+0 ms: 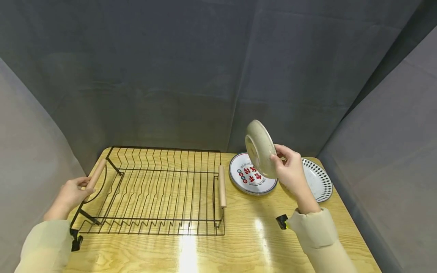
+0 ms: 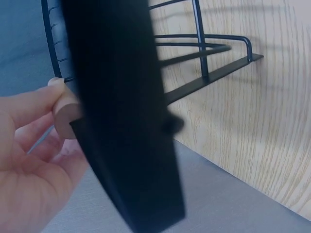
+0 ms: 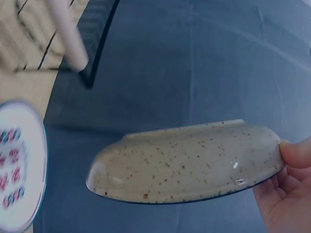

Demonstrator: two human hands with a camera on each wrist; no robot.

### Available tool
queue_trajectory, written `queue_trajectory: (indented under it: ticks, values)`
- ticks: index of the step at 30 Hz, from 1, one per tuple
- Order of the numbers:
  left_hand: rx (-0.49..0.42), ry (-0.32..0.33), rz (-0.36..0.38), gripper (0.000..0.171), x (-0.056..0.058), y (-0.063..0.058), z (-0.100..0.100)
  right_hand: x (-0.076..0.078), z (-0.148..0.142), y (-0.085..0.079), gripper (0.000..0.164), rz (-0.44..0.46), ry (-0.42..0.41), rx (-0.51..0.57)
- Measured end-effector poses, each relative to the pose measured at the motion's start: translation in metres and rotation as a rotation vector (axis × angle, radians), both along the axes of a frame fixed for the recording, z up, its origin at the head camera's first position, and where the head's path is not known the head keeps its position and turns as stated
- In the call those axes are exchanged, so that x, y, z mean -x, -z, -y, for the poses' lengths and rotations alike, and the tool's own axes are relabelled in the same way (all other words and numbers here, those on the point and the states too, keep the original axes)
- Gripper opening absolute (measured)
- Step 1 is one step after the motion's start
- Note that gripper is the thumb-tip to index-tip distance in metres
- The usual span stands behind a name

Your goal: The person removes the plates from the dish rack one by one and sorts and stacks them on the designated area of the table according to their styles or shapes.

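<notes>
A speckled beige plate (image 1: 258, 149) is held up on edge by my right hand (image 1: 290, 167), thumb on its underside and fingers behind the rim. In the right wrist view the plate (image 3: 189, 162) is seen from the side, its brown specks and dark rim showing. My left hand (image 1: 69, 195) grips the wooden handle (image 1: 96, 175) at the left end of a black wire dish rack (image 1: 155, 219). In the left wrist view the thumb and fingers wrap that handle (image 2: 65, 116); a dark blurred bar hides part of the rack.
Below the raised plate lies a white plate (image 1: 244, 182) with red characters, seemingly stacked on another. Right of it, partly behind my right arm, is a white plate (image 1: 319, 180) with a dark patterned rim. Grey curtains (image 1: 164, 76) hang behind the wooden table (image 1: 143, 252).
</notes>
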State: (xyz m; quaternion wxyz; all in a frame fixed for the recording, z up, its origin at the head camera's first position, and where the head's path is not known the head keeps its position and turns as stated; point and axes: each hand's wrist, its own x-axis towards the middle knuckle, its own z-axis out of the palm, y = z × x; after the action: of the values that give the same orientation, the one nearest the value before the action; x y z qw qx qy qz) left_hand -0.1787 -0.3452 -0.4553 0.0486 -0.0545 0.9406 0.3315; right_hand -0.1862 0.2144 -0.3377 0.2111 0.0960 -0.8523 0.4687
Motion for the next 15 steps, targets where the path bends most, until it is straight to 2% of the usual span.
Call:
queue_trajectory:
  ticks: [6,15]
  values:
    - [0.015,0.000,-0.005,0.054,0.000,0.001,0.002,-0.013,-0.025,0.010,0.025,0.010,0.058,-0.173]
    - [0.029,0.002,-0.014,0.056,0.002,0.004,0.003,-0.038,-0.054,0.019,0.026,0.077,0.105,-0.343]
